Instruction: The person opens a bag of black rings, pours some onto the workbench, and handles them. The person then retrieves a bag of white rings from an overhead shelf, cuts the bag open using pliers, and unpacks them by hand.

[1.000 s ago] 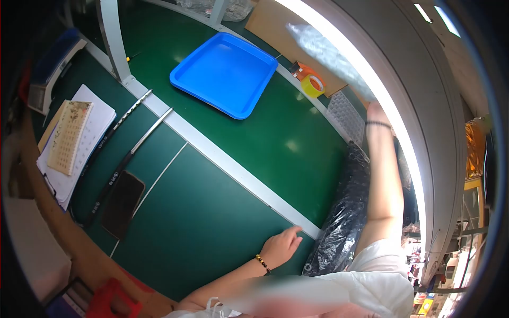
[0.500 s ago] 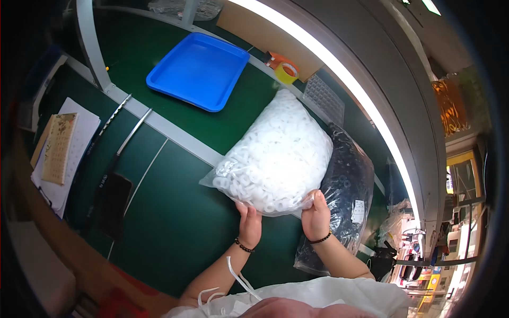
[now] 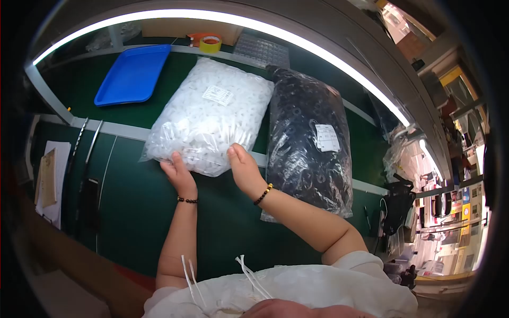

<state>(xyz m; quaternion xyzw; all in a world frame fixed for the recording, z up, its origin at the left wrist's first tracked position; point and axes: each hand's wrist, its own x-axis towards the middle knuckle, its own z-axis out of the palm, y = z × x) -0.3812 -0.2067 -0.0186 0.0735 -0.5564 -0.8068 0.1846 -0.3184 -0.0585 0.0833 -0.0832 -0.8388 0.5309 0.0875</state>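
A clear plastic bag full of small white rings (image 3: 196,119) lies at the middle of the green bench, with a printed label on its upper face. My left hand (image 3: 182,177) is closed on its near edge, thumb on top and the other fingers partly hidden. At the near right corner, my right hand (image 3: 246,169) pinches the plastic, thumb uppermost. Just right of it lies a clear bag of black rings (image 3: 297,138) with a white label, apart from both hands.
A blue tray (image 3: 130,77) sits at the back left. Yellow tape (image 3: 210,44) and a clear compartmented tray (image 3: 261,50) are behind the bags. Papers (image 3: 57,164) and two long rods lie left. A lamp tube (image 3: 297,38) arches over the bench.
My view has swung right, so the tray appears farther left. The white rings' bag lies flatter with its label showing. Both hands remain at its near edge.
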